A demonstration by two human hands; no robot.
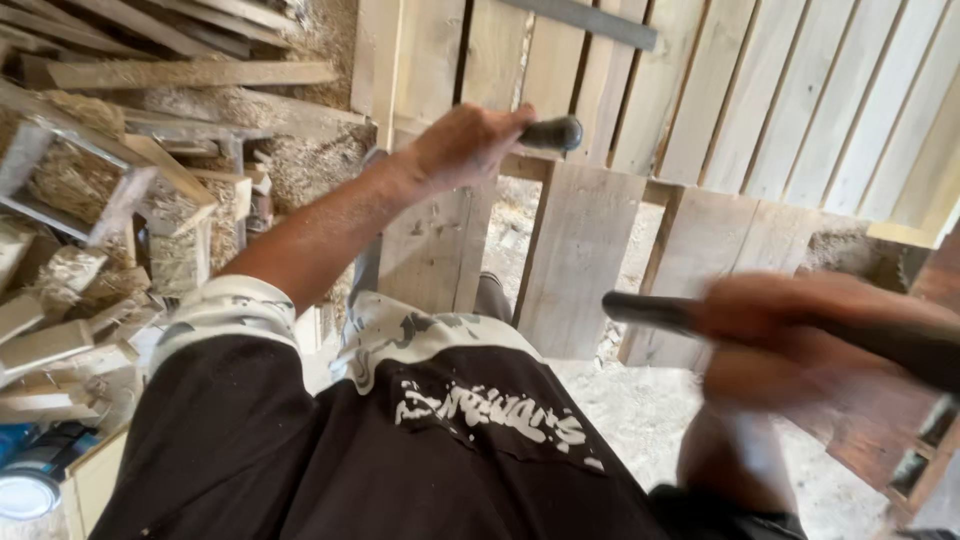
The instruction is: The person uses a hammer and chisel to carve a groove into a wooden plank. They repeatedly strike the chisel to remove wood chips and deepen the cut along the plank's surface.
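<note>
We stand over a slatted pallet (600, 230) in a workshop littered with sawdust and offcuts (120, 200). Our left hand (465, 145) is clenched around a dark tool (552, 133), held against the pallet's boards. Our right hand (800, 340), blurred, grasps a dark handle (650, 312) low above the pale, dusty floor (640, 410). A tin (25, 493) sits at lower left.
</note>
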